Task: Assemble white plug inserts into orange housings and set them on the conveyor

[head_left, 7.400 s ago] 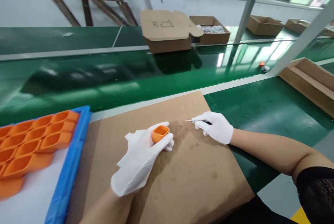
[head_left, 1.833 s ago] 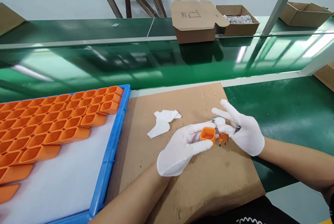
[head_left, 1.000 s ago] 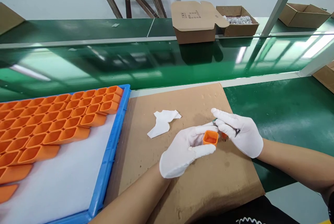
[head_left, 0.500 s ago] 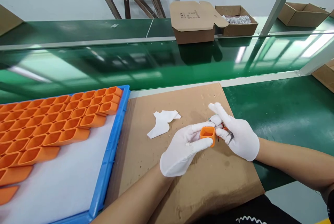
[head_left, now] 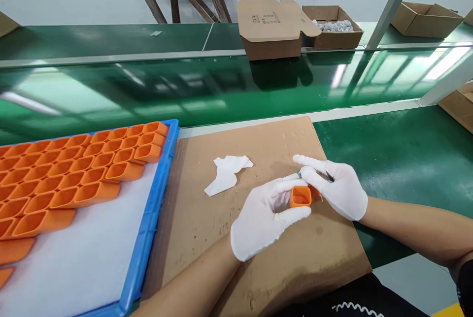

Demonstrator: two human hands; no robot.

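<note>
Both my hands wear white gloves and meet over a brown cardboard sheet [head_left: 258, 268]. My left hand [head_left: 264, 218] pinches a small orange plastic shell [head_left: 300, 196], open side up, between thumb and forefinger. My right hand [head_left: 338, 189] is closed beside it on a second small orange part [head_left: 315, 191], mostly hidden behind the shell, with a thin dark tool [head_left: 328, 175] between its fingers. A crumpled white tissue [head_left: 226, 173] lies on the cardboard to the left of my hands.
A blue tray [head_left: 151, 218] at the left holds several rows of orange shells [head_left: 84, 179] on white foam. A green conveyor belt [head_left: 207, 90] runs behind. Cardboard boxes [head_left: 275, 26] stand beyond it, one with white parts [head_left: 330, 25]. Another box [head_left: 456, 103] sits at the right edge.
The white tissue left my left hand and now lies on the cardboard. My right hand took up a second orange part and pressed it closer against the shell.
</note>
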